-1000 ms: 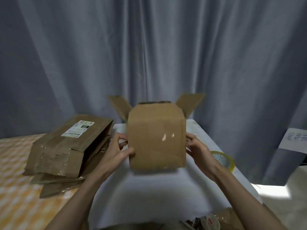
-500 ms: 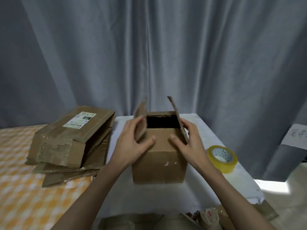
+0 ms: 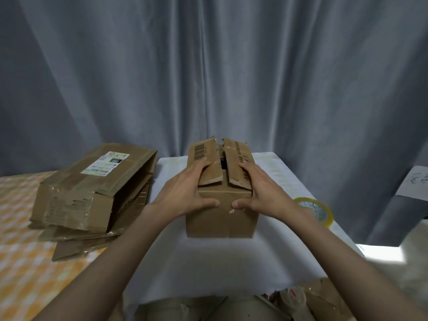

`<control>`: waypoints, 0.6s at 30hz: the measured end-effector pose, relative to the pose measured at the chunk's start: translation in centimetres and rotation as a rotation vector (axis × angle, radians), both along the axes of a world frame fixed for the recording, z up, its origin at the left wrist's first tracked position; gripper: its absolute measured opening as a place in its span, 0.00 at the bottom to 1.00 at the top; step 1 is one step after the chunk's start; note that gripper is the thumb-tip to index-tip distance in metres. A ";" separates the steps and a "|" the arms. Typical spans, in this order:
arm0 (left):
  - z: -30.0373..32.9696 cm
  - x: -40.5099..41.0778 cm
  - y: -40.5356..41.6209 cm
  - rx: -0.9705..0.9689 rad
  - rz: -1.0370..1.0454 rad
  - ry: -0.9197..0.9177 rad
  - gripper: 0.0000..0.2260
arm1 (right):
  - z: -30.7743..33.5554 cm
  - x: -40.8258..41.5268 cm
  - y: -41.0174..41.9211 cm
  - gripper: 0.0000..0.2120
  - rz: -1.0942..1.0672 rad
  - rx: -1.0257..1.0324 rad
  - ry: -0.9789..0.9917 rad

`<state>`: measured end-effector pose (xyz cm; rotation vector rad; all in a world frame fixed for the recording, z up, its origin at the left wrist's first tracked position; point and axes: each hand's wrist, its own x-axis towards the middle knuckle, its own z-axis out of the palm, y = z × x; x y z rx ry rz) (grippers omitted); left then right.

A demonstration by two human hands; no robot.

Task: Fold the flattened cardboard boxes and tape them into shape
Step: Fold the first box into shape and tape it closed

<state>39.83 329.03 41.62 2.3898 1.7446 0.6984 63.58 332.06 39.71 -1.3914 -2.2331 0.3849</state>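
Box (image 3: pixel 221 212) stands upright mid-table on the white cloth (image 3: pixel 208 269), already squared up into shape. Its 2 top flaps (image 3: pixel 228 166) are folded in and nearly meet, with a narrow dark gap between them; they sit a bit raised, not flat. My left hand (image 3: pixel 187 191) presses the left flap with straight fingers on top and the thumb against the front face just under the top edge. My right hand (image 3: pixel 261 193) mirrors it on the right flap, thumb on the front face. Both hands lie flat and spread, pressing, not curled around anything.

No fresh tape visible along the top seam, so my read is: folding of this box is close to done, taping is left. Bottom of the box is hidden, so I can't tell if it is taped.

Roll of tape (image 3: pixel 315 210) with a yellow rim lies on the cloth just right of my right wrist, near but not touching the box. Pile of flat boxes (image 3: pixel 92 193) sits to the left, well apart from the one I hold, partly on an orange checked cloth (image 3: pixel 20 262); the top one carries a white label. Those look not yet folded, so most of the job remains. More cardboard scraps (image 3: pixel 301 300) sit at the near edge. Grey curtain (image 3: pixel 208 66) behind.
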 end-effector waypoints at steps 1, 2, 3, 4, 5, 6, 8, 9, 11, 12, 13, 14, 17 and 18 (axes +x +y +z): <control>0.2 0.2 0.9 0.009 0.013 0.003 0.49 | 0.1 0.1 0.8 0.56 -0.012 -0.008 0.023; 0.3 0.5 1.8 0.025 0.030 0.011 0.49 | 0.3 0.2 1.7 0.55 -0.027 -0.016 0.038; 0.3 0.8 2.7 0.038 0.050 0.015 0.49 | 0.4 0.3 2.6 0.54 -0.042 -0.021 0.039; 0.2 1.2 3.7 0.042 0.066 0.008 0.49 | 0.5 0.4 3.6 0.54 -0.056 -0.022 0.033; 0.1 1.7 4.7 0.039 0.075 -0.010 0.49 | 0.6 0.6 4.6 0.53 -0.071 -0.020 0.029; -0.1 2.1 5.7 0.031 0.079 -0.032 0.48 | 0.7 0.8 5.7 0.52 -0.086 -0.023 0.037; -0.4 3.0 7.9 0.013 0.066 -0.061 0.45 | 0.9 1.3 7.9 0.50 -0.126 -0.046 0.072; -0.6 3.4 9.0 0.007 0.049 -0.064 0.43 | 0.9 1.7 8.9 0.49 -0.144 -0.056 0.072; -0.8 4.5 11.1 0.002 0.014 -0.050 0.40 | 0.9 2.8 11.0 0.44 -0.163 -0.057 0.027; -0.9 5.1 12.1 0.001 0.003 -0.036 0.38 | 0.9 3.5 11.9 0.43 -0.170 -0.060 0.004; -1.0 5.8 13.1 0.001 -0.005 -0.023 0.37 | 0.9 4.2 12.8 0.43 -0.180 -0.066 -0.016; -1.1 6.6 14.0 -0.001 -0.012 -0.015 0.35 | 0.9 5.1 13.6 0.43 -0.194 -0.067 -0.038; -1.7 9.3 16.7 -0.014 -0.044 -0.038 0.32 | 0.9 7.8 16.0 0.44 -0.247 -0.070 -0.123; -1.9 10.2 17.4 -0.022 -0.048 -0.056 0.31 | 0.8 8.5 16.8 0.44 -0.250 -0.087 -0.146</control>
